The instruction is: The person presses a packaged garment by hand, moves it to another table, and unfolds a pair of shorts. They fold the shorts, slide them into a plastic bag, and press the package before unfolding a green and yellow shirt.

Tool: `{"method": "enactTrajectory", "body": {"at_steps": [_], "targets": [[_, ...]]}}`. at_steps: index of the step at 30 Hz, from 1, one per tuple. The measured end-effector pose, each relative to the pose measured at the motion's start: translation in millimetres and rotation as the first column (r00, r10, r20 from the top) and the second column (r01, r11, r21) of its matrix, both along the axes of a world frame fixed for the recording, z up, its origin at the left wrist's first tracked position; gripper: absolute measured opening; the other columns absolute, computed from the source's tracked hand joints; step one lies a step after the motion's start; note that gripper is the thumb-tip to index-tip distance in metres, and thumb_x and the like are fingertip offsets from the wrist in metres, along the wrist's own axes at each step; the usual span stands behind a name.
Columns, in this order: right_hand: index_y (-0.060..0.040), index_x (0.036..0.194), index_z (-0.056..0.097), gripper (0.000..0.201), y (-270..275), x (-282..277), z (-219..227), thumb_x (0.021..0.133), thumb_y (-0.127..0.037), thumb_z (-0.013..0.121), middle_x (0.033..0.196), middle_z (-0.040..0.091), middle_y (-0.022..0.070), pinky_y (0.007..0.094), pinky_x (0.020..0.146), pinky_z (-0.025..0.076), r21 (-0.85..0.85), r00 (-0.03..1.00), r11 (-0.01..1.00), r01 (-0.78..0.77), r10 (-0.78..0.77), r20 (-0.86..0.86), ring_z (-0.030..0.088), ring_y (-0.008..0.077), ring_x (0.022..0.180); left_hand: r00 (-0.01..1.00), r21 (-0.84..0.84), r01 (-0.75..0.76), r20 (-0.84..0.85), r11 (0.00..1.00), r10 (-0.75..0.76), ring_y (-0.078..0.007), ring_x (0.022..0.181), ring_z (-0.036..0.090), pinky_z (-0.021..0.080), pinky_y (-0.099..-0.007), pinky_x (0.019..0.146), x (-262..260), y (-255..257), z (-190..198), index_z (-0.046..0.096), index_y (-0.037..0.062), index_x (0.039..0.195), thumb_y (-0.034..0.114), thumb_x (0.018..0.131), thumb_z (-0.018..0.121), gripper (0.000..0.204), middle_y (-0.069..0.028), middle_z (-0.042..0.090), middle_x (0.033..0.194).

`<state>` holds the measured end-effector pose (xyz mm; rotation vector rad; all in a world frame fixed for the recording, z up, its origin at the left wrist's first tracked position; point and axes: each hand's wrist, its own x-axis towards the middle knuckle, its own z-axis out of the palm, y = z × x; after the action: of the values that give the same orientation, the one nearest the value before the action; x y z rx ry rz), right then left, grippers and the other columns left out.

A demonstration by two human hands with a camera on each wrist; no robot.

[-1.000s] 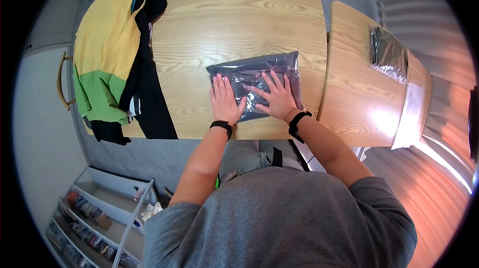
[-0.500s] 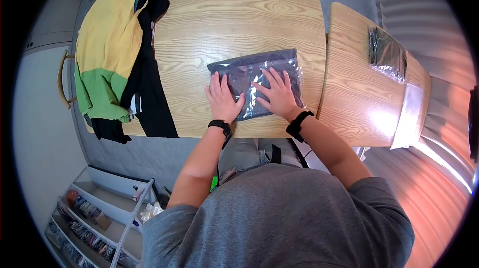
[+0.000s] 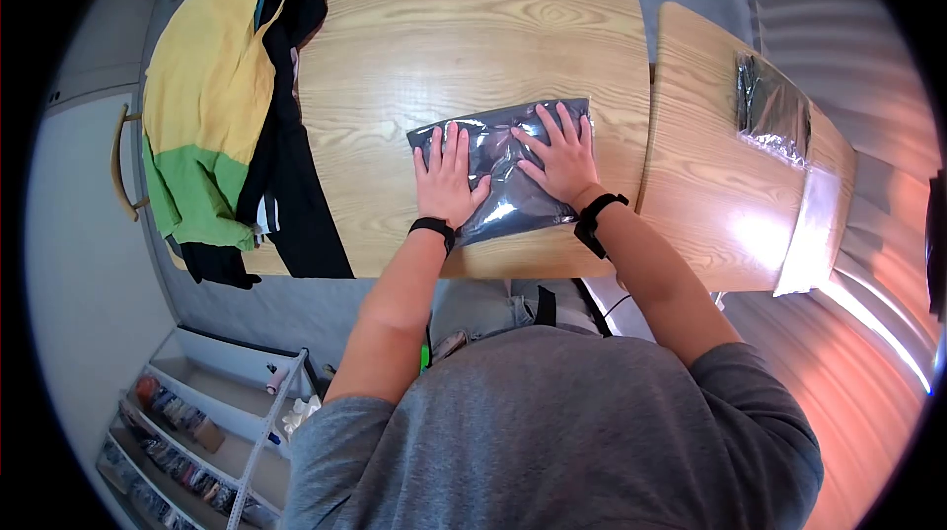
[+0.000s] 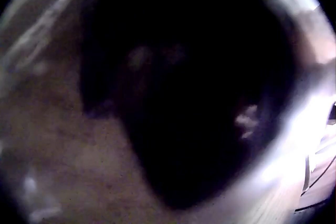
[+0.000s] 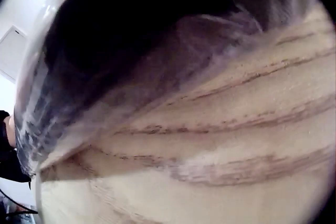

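A clear plastic bag (image 3: 503, 180) holding what looks like a dark folded garment lies on the tabletop (image 3: 464, 37). The left hand (image 3: 449, 185) and right hand (image 3: 564, 160) press it, each grip flat with fingers spread. A second filled bag (image 3: 771, 108) lies far right.

Bright fisheye head view with dark corners; both wrist views blurred, the left perhaps blocked.
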<state>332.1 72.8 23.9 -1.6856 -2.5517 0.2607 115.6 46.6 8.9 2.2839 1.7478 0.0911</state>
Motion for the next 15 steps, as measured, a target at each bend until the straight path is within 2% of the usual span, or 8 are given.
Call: {"method": "enactTrajectory", "body": {"at_steps": [7,15], "targets": [[-0.0404,0.125,0.051,0.046,3.4,-1.4,-2.0,0.081,-0.051,0.056,0.142,0.033,0.0047,0.0596,0.103,0.018,-0.037,1.000,0.999,0.026,-0.026,-0.004,0.024,0.0306,0.134,1.000,-0.057,-0.022,-0.004,0.998,0.022,-0.0309,0.139,0.014,0.016,-0.0583,0.107,1.4,2.5,-3.3,0.025,0.0048,0.142,0.047,0.076,0.058,0.085,-0.0104,0.017,0.151],[-0.0392,0.126,0.051,0.048,0.9,1.7,-4.0,0.081,-0.052,0.056,0.144,0.032,0.0053,0.0601,0.104,0.018,-0.016,1.000,1.000,0.011,-0.011,-0.021,0.022,0.0308,0.135,1.000,0.007,-0.013,0.016,1.000,0.013,-0.0306,0.139,0.015,0.015,-0.0579,0.107,0.7,-0.8,-5.3,0.025,0.0052,0.142,0.046,0.076,0.058,0.084,-0.0102,0.019,0.150]]}}
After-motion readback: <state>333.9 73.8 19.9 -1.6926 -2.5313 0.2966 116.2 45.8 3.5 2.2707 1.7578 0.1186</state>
